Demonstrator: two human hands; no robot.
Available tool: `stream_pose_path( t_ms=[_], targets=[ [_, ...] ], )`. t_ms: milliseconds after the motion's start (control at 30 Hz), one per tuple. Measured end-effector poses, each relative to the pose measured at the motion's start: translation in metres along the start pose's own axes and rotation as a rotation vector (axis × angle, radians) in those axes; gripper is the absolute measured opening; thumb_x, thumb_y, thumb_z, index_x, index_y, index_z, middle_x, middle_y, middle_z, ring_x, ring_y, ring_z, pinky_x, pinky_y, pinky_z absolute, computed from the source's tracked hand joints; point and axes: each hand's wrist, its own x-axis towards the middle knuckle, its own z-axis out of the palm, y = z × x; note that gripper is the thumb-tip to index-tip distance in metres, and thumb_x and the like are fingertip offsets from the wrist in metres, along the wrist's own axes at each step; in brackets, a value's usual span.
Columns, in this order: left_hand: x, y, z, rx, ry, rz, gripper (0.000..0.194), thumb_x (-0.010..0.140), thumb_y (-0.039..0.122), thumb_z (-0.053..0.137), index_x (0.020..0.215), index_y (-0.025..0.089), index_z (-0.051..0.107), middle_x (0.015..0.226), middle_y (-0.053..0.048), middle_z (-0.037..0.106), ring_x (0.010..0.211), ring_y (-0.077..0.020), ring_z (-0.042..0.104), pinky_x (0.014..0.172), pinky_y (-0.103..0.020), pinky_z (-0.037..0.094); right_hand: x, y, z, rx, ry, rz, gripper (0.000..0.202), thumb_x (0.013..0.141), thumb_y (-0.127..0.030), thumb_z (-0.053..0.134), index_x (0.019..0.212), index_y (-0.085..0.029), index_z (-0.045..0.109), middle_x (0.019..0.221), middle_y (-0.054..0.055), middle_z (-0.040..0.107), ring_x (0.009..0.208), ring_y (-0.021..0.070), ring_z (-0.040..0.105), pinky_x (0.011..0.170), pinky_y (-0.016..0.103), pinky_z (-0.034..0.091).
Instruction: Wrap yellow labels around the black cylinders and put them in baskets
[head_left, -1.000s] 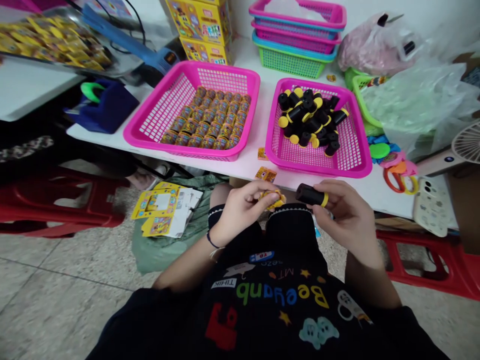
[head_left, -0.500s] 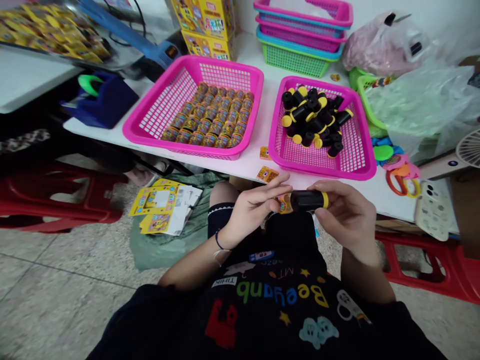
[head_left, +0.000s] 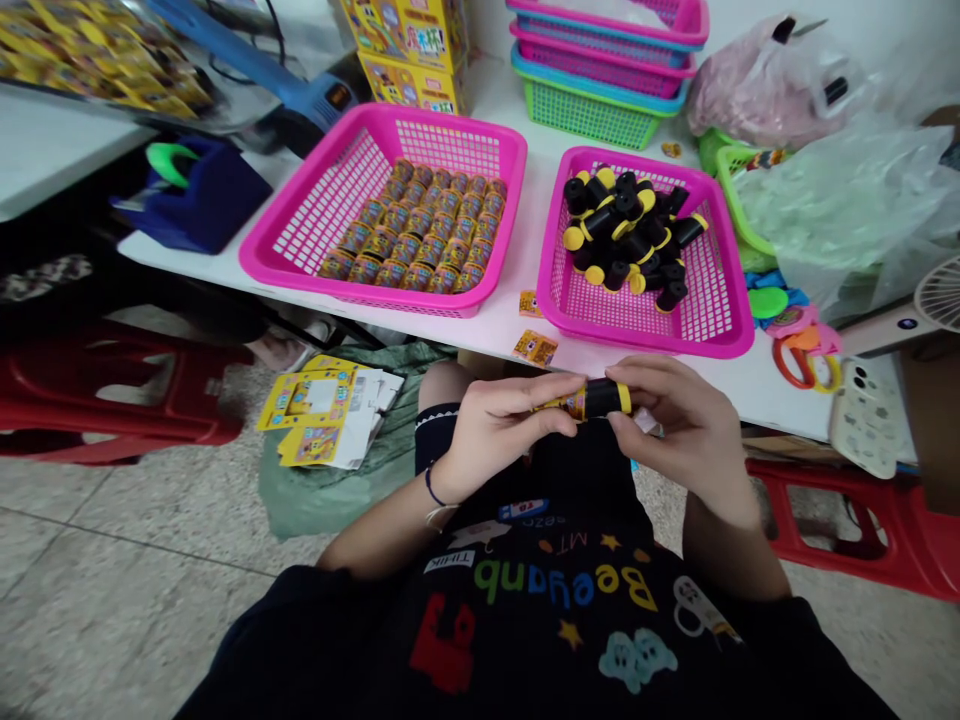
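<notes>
Over my lap, both hands hold a small black cylindrical container (head_left: 602,398) lying sideways, its yellow end toward the right. My left hand (head_left: 504,425) pinches a printed orange-yellow wrapper sleeve (head_left: 568,404) that covers the container's left end. The fingers of my right hand (head_left: 679,425) close on the yellow end. On the table just beyond is a pink basket (head_left: 645,345) with loose black containers (head_left: 630,235) with yellow ends. To its left, another pink basket (head_left: 360,297) holds rows of wrapped containers (head_left: 420,235) standing upright.
Two printed wrappers (head_left: 535,347) lie by the table's front edge. Stacked baskets (head_left: 600,105) and yellow boxes (head_left: 416,85) stand behind. A blue tape dispenser (head_left: 199,200) is at left; scissors (head_left: 796,362) and a phone (head_left: 866,415) at right. Red stools (head_left: 120,400) flank me.
The black container has moved left into the wrapper sleeve, so less black shows. My right hand has shifted left, closer to my left hand.
</notes>
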Motion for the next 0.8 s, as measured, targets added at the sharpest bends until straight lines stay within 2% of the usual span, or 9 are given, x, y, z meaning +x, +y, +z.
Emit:
stream_pose_path(
  t_ms=[100,167,300,367,500,600,667,733,800],
  targets=[
    [0.001,0.0,0.002,0.048,0.018,-0.003,0.035,0.075,0.041,0.093,0.103,0.022,0.084,0.106,-0.007,0.084,0.094,-0.0233,0.082,0.09,-0.031,0.067,-0.001,0.003,0.003,0.04,-0.012,0.027,0.046,0.087,-0.017,0.078,0.129,-0.036,0.073,0.123,0.002,0.072,0.102,0.0152,0.075,0.087,0.029,0.067],
    [0.001,-0.001,0.004,0.031,0.025,-0.014,0.041,0.075,0.037,0.094,0.11,0.02,0.08,0.107,-0.008,0.084,0.095,-0.0227,0.082,0.09,-0.031,0.067,0.0,0.005,0.007,0.143,-0.024,0.051,0.052,0.087,-0.018,0.08,0.135,-0.037,0.069,0.119,0.001,0.074,0.098,0.0137,0.076,0.086,0.028,0.068],
    [0.001,-0.002,0.006,-0.102,-0.01,-0.037,0.079,0.077,0.032,0.093,0.144,0.023,0.052,0.106,-0.007,0.082,0.099,-0.0218,0.081,0.089,-0.029,0.066,0.005,0.012,0.01,0.308,-0.027,0.054,0.059,0.083,-0.024,0.086,0.137,-0.034,0.063,0.109,-0.001,0.079,0.094,0.0128,0.078,0.084,0.027,0.068],
    [0.0,0.0,0.006,-0.102,-0.022,-0.055,0.087,0.08,0.03,0.091,0.15,0.025,0.04,0.106,-0.005,0.081,0.101,-0.0216,0.081,0.091,-0.029,0.066,0.007,0.015,0.01,0.319,-0.019,0.067,0.055,0.081,-0.028,0.089,0.13,-0.033,0.065,0.107,-0.002,0.08,0.095,0.0133,0.078,0.085,0.027,0.067],
    [-0.001,0.005,0.003,0.027,-0.064,-0.066,0.083,0.085,0.029,0.087,0.149,0.026,0.034,0.106,-0.006,0.078,0.102,-0.0221,0.081,0.093,-0.032,0.066,0.008,0.018,0.011,0.268,0.001,0.124,0.037,0.083,-0.035,0.087,0.115,-0.028,0.071,0.101,0.0,0.081,0.092,0.0152,0.079,0.086,0.03,0.068],
    [-0.002,0.004,0.003,0.082,-0.081,0.024,0.076,0.089,0.026,0.083,0.146,0.028,0.034,0.109,-0.004,0.076,0.1,-0.0197,0.081,0.091,-0.03,0.066,0.007,0.018,0.015,0.219,0.03,0.119,0.025,0.085,-0.035,0.084,0.107,-0.027,0.074,0.1,0.001,0.081,0.087,0.0154,0.079,0.084,0.032,0.068],
    [-0.003,0.003,0.005,0.096,-0.043,0.083,0.077,0.087,0.024,0.085,0.145,0.03,0.034,0.119,-0.005,0.073,0.102,-0.0189,0.08,0.091,-0.03,0.067,0.006,0.018,0.018,0.157,0.064,0.075,0.01,0.091,-0.033,0.078,0.097,-0.027,0.075,0.103,0.003,0.081,0.092,0.0169,0.079,0.085,0.034,0.068],
    [-0.004,0.003,0.006,0.063,-0.002,0.062,0.083,0.085,0.025,0.087,0.147,0.03,0.032,0.124,-0.006,0.073,0.102,-0.0195,0.08,0.091,-0.031,0.067,0.007,0.017,0.021,0.098,0.071,0.01,0.013,0.097,-0.033,0.07,0.086,-0.027,0.074,0.106,0.004,0.082,0.1,0.0194,0.079,0.091,0.039,0.066],
    [-0.005,0.004,0.007,-0.018,-0.001,-0.031,0.091,0.085,0.03,0.088,0.152,0.031,0.026,0.115,-0.005,0.077,0.098,-0.0197,0.081,0.089,-0.031,0.067,0.007,0.017,0.022,0.071,0.037,-0.041,0.019,0.099,-0.035,0.066,0.083,-0.028,0.074,0.109,0.004,0.082,0.107,0.0212,0.078,0.097,0.044,0.064]
  ],
)
